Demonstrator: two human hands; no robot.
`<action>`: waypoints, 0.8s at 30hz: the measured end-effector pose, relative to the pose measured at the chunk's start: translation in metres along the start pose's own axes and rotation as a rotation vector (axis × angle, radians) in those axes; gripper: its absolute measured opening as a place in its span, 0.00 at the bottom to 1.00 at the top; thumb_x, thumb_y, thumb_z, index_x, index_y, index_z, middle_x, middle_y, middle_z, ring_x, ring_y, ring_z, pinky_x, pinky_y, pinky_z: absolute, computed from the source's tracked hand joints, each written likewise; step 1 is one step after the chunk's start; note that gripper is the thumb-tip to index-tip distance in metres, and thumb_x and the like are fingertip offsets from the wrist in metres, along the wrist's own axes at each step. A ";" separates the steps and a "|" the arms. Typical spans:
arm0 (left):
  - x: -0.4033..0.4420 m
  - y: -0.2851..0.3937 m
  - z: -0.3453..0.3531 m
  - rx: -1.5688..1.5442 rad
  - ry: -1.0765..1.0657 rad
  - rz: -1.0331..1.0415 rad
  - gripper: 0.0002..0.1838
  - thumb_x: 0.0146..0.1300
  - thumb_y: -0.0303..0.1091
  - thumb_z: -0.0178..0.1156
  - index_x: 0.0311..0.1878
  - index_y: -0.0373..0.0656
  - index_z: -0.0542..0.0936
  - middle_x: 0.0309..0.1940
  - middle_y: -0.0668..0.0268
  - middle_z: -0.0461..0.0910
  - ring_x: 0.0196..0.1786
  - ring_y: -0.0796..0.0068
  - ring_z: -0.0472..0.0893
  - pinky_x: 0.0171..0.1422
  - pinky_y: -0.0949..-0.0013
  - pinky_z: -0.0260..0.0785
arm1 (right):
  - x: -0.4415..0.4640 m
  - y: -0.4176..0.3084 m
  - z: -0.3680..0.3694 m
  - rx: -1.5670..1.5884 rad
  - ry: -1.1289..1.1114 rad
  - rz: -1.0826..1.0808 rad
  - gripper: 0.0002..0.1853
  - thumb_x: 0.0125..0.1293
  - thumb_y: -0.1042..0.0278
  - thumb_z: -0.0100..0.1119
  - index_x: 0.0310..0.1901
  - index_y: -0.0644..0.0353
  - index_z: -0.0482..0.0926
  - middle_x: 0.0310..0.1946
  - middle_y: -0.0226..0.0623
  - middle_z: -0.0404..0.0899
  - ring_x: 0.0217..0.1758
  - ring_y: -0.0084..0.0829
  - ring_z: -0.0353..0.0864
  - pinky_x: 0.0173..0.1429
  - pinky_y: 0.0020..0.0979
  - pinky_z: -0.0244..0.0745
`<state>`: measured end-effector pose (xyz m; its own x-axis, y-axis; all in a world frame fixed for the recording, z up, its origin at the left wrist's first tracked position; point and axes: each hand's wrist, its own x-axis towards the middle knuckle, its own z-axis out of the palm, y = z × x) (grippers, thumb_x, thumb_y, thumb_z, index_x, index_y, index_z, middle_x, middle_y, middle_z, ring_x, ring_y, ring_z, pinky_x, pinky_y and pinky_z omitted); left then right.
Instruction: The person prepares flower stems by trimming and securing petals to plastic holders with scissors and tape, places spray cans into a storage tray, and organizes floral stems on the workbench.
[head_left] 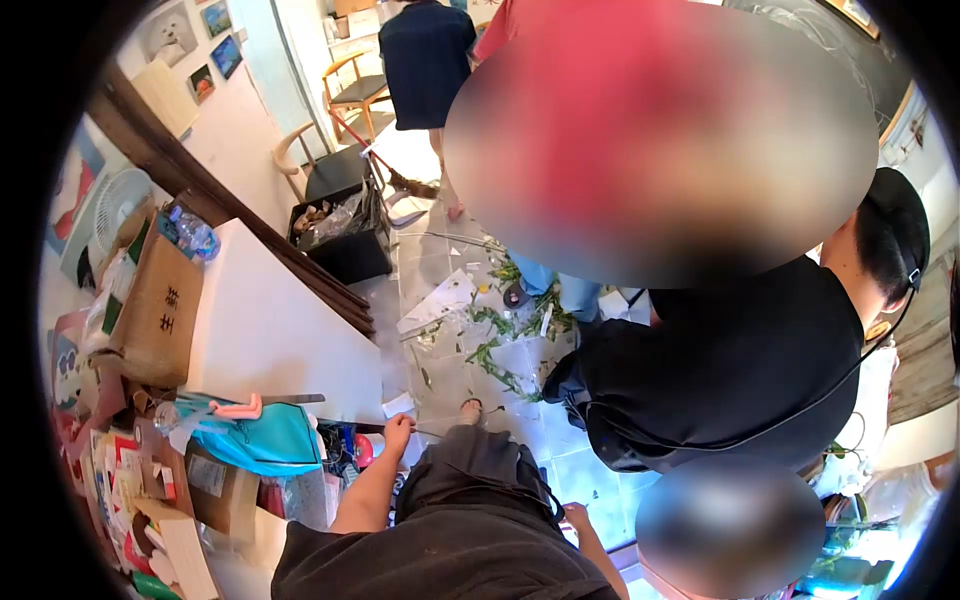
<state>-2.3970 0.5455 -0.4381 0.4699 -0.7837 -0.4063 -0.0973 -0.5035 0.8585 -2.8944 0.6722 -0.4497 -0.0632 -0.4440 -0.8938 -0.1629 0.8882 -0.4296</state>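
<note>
My left hand [399, 430] is closed, fingers curled, at the left side of my dark shorts [465, 475]. What it grips is too small to make out. A small white piece [397, 405] lies just beyond it. On the other side of my body, my right hand [577, 517] is low beside a black strap [551, 497], its fingers drawn together; anything in them is hidden. Green leaves and stems [500, 360] are scattered over the tiled floor [440, 385] ahead, with a flat white piece [440, 302] among them.
A person in black [730, 360] bends close on the right, with blurred areas beside. Another person in dark clothes [427, 65] stands at the back. Left are a white cabinet [280, 325], a cardboard box [165, 305], a turquoise bag [270, 440] and a black bin [350, 255].
</note>
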 end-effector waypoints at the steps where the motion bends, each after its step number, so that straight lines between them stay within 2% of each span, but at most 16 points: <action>1: 0.003 0.003 -0.003 -0.044 -0.004 -0.035 0.10 0.57 0.28 0.45 0.29 0.39 0.76 0.25 0.63 0.79 0.25 0.72 0.78 0.30 0.72 0.69 | -0.016 -0.018 0.013 -0.125 0.020 -0.024 0.09 0.58 0.65 0.54 0.38 0.58 0.77 0.26 0.38 0.77 0.27 0.36 0.79 0.27 0.40 0.77; 3: 0.012 0.025 -0.006 -0.131 -0.025 -0.098 0.09 0.58 0.28 0.44 0.30 0.40 0.75 0.26 0.63 0.79 0.26 0.74 0.78 0.28 0.73 0.68 | -0.019 -0.031 0.025 -0.375 -0.033 -0.125 0.13 0.58 0.56 0.53 0.36 0.57 0.79 0.27 0.41 0.78 0.31 0.40 0.80 0.33 0.41 0.76; 4: 0.019 0.041 -0.004 -0.163 -0.031 -0.113 0.09 0.59 0.29 0.43 0.32 0.42 0.74 0.27 0.63 0.79 0.26 0.75 0.78 0.28 0.74 0.67 | 0.021 0.000 0.025 -0.554 -0.036 -0.483 0.19 0.58 0.47 0.52 0.33 0.56 0.80 0.29 0.44 0.79 0.36 0.44 0.79 0.39 0.40 0.73; 5: 0.031 0.052 -0.002 -0.166 -0.050 -0.109 0.08 0.59 0.30 0.44 0.32 0.42 0.74 0.27 0.63 0.79 0.26 0.75 0.78 0.28 0.74 0.67 | 0.027 -0.007 0.036 -0.744 0.051 -0.542 0.11 0.52 0.64 0.58 0.37 0.56 0.79 0.32 0.39 0.81 0.32 0.35 0.82 0.39 0.36 0.76; 7: 0.065 0.078 0.004 -0.171 -0.088 -0.097 0.08 0.60 0.31 0.45 0.33 0.41 0.74 0.28 0.63 0.79 0.26 0.75 0.78 0.29 0.74 0.67 | 0.020 -0.041 0.052 -0.658 0.084 -0.582 0.11 0.52 0.61 0.58 0.36 0.55 0.79 0.31 0.39 0.82 0.33 0.37 0.82 0.41 0.34 0.74; 9: 0.105 0.104 0.014 -0.155 -0.110 -0.087 0.06 0.58 0.29 0.49 0.32 0.40 0.75 0.27 0.65 0.78 0.27 0.76 0.78 0.31 0.74 0.68 | 0.009 -0.094 0.070 -0.438 0.106 -0.443 0.13 0.50 0.56 0.60 0.32 0.56 0.81 0.29 0.41 0.81 0.35 0.39 0.81 0.39 0.33 0.73; 10: 0.127 0.117 0.019 -0.141 -0.130 -0.055 0.05 0.57 0.28 0.50 0.32 0.39 0.75 0.27 0.65 0.78 0.28 0.76 0.78 0.31 0.74 0.69 | 0.000 -0.131 0.083 -0.461 0.199 -0.406 0.10 0.48 0.61 0.62 0.31 0.56 0.81 0.28 0.39 0.82 0.33 0.35 0.82 0.38 0.31 0.74; 11: 0.148 0.129 0.021 -0.121 -0.154 -0.024 0.04 0.57 0.27 0.51 0.32 0.39 0.75 0.27 0.65 0.78 0.28 0.76 0.78 0.31 0.74 0.69 | 0.030 -0.134 0.094 -0.505 0.313 -0.467 0.10 0.48 0.60 0.61 0.28 0.55 0.82 0.27 0.40 0.81 0.34 0.38 0.82 0.38 0.33 0.75; 13: 0.192 0.146 0.025 -0.146 -0.195 0.007 0.03 0.56 0.24 0.52 0.31 0.39 0.75 0.27 0.65 0.77 0.29 0.75 0.78 0.33 0.76 0.70 | 0.036 -0.195 0.117 -0.592 0.406 -0.409 0.09 0.48 0.59 0.59 0.27 0.54 0.82 0.27 0.42 0.81 0.33 0.41 0.81 0.37 0.36 0.74; 16: 0.229 0.185 0.026 -0.242 -0.250 0.039 0.03 0.57 0.23 0.50 0.32 0.39 0.73 0.31 0.63 0.78 0.32 0.74 0.79 0.35 0.75 0.71 | 0.045 -0.278 0.146 -0.518 0.391 -0.532 0.10 0.49 0.59 0.57 0.29 0.54 0.82 0.27 0.44 0.80 0.32 0.45 0.79 0.37 0.39 0.74; 19: 0.263 0.195 0.019 -0.260 -0.325 0.003 0.03 0.57 0.23 0.50 0.33 0.40 0.73 0.34 0.62 0.79 0.34 0.74 0.79 0.36 0.74 0.71 | 0.054 -0.362 0.172 -0.477 0.449 -0.669 0.09 0.50 0.62 0.56 0.30 0.55 0.82 0.26 0.43 0.80 0.30 0.42 0.79 0.35 0.37 0.74; 22: 0.290 0.205 0.012 -0.187 -0.414 -0.017 0.03 0.57 0.25 0.50 0.32 0.40 0.74 0.35 0.61 0.79 0.34 0.73 0.79 0.37 0.72 0.72 | 0.068 -0.430 0.185 -0.176 0.540 -0.691 0.08 0.51 0.66 0.56 0.31 0.57 0.81 0.23 0.41 0.79 0.24 0.33 0.78 0.31 0.33 0.72; 24: 0.308 0.213 0.014 -0.153 -0.441 -0.024 0.04 0.57 0.26 0.50 0.32 0.39 0.74 0.35 0.60 0.79 0.34 0.72 0.79 0.37 0.71 0.72 | 0.072 -0.471 0.182 -0.078 0.508 -0.656 0.07 0.51 0.68 0.57 0.31 0.57 0.82 0.20 0.39 0.78 0.21 0.26 0.76 0.27 0.29 0.69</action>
<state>-2.2848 0.1919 -0.3849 0.0493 -0.8690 -0.4923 0.0553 -0.4898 0.8701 -2.6427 0.2437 -0.3356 -0.3651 -0.8845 -0.2903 -0.3884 0.4281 -0.8160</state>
